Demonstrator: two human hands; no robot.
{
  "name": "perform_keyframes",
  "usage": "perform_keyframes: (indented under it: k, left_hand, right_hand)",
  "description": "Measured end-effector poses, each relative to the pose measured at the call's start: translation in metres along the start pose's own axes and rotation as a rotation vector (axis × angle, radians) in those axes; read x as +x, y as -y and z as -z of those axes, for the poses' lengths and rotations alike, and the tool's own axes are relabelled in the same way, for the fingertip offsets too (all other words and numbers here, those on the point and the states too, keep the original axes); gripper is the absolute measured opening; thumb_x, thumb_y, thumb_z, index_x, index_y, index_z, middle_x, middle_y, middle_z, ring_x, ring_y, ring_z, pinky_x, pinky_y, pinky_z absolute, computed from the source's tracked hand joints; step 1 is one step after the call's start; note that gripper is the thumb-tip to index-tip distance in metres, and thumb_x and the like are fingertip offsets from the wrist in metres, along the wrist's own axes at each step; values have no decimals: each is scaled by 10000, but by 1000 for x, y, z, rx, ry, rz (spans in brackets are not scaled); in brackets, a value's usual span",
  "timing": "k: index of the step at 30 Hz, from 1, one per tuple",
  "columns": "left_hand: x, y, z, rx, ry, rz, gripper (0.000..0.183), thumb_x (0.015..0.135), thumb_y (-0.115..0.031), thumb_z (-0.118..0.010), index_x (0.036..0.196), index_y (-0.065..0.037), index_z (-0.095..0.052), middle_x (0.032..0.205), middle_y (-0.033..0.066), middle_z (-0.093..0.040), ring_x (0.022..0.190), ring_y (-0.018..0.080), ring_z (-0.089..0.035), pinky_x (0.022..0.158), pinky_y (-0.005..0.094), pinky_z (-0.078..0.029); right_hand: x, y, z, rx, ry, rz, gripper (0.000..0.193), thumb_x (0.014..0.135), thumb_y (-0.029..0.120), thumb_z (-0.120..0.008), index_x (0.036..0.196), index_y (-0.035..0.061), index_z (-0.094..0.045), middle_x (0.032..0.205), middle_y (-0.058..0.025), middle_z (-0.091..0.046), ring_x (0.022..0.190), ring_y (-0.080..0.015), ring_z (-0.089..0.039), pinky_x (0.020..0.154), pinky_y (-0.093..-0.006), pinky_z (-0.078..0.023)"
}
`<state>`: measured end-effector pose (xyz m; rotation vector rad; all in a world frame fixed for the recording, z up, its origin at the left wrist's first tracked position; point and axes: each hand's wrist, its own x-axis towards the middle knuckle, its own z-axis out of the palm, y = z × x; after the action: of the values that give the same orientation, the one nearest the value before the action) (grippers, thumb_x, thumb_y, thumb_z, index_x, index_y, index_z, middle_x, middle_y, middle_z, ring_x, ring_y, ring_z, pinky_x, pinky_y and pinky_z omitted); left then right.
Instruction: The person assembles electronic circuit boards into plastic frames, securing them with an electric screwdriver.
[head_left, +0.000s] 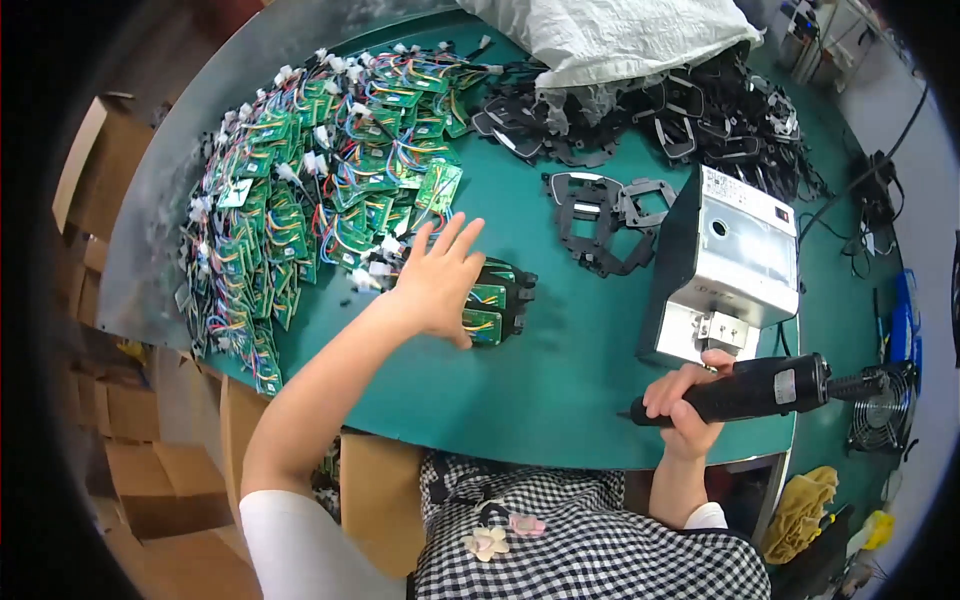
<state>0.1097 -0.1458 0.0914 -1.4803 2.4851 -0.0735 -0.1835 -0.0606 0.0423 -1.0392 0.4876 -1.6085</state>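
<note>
My left hand is spread out above the middle of the table, fingers apart and pointing away from me. Beneath and beside it lie green circuit boards set in a black plastic frame; the hand covers part of them, and I cannot tell whether it touches them. A single board with wires lies just beyond the fingertips. On the right, my right hand wraps round a black electric screwdriver, held level with its tip pointing left, in front of the metal screw feeder.
A large pile of wired circuit boards covers the table's left side. Black plastic frames lie beyond the middle, with more heaped under a white sack at the back. A small fan and a yellow cloth are far right. Cardboard boxes stand left.
</note>
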Motion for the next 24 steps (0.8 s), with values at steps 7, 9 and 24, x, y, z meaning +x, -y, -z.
perform_keyframes:
  k: [7, 9, 24]
  left_hand:
    - [-42, -27, -12, -313, -163, 98, 930, 458, -341, -846, 1209, -33, -391, 1031, 152, -501, 1046, 342, -477, 1057, 501, -227]
    - [-52, -38, -22, -273, -288, 113, 965, 458, -304, -838, 1259, -67, -353, 995, 154, -502, 978, 328, -491, 966, 472, -326]
    - [-174, -57, -95, -911, -535, 332, 809, 477, -213, -827, 1157, -15, -436, 1031, 174, -533, 963, 328, -542, 783, 420, -460]
  right_hand:
    - [16, 2, -44, -232, 60, -217, 684, 698, -27, -646, 1299, -9, -319, 762, -86, -586, 613, -159, -572, 588, -272, -471]
    - [20, -10, -79, -398, 185, -369, 729, 657, 7, -682, 1317, -5, -371, 1187, -174, -527, 874, -207, -612, 700, -254, -473]
    - [-42, -66, -131, -838, 350, -37, 568, 714, 42, -576, 1262, -32, -443, 1124, -131, -527, 613, -79, -495, 592, -202, -421]
